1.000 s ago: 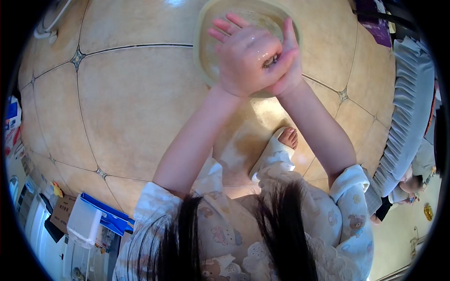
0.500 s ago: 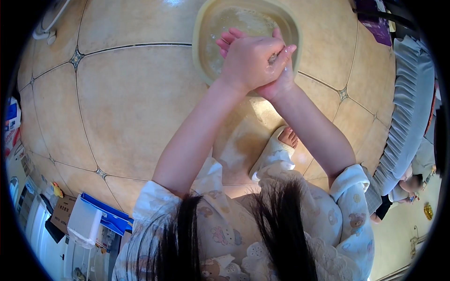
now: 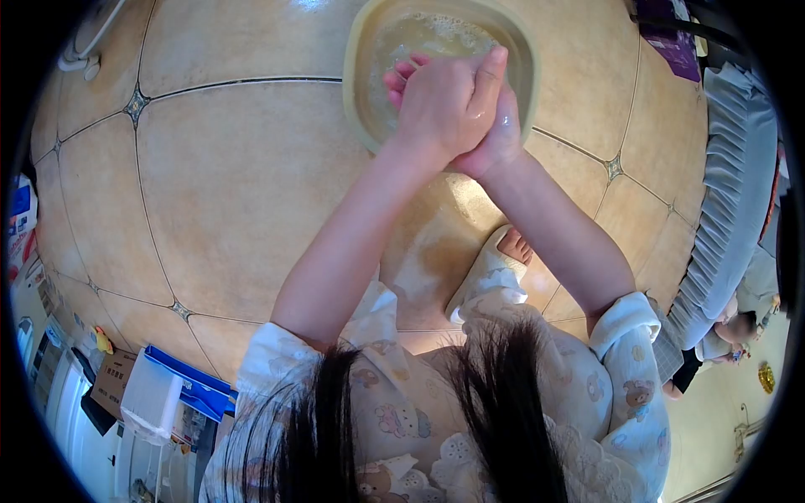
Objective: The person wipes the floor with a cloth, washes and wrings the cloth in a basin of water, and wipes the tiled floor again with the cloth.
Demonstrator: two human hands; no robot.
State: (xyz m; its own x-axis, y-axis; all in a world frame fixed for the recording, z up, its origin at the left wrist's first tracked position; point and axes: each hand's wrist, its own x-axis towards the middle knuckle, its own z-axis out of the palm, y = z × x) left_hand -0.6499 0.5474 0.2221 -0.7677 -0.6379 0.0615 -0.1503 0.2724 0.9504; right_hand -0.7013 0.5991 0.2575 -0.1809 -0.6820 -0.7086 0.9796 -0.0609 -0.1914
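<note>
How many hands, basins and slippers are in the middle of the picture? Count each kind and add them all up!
Hands: 2, the left hand and the right hand
Basins: 1, the beige basin
Slippers: 1, the pale slipper
Total: 4

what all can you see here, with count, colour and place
basin: one, beige, top centre, foamy water inside
floor tiles: several, tan
purple item: one, upper right
pleated cloth: one, grey-blue, right
cardboard box: one, brown, lower left
white item: one, beside the box
blue item: one, lower left
edge clutter: too blurred to count
other person: one, right edge
slipper: one, off-white, centre
foot: one, in slipper
left hand: one, over right hand
</note>
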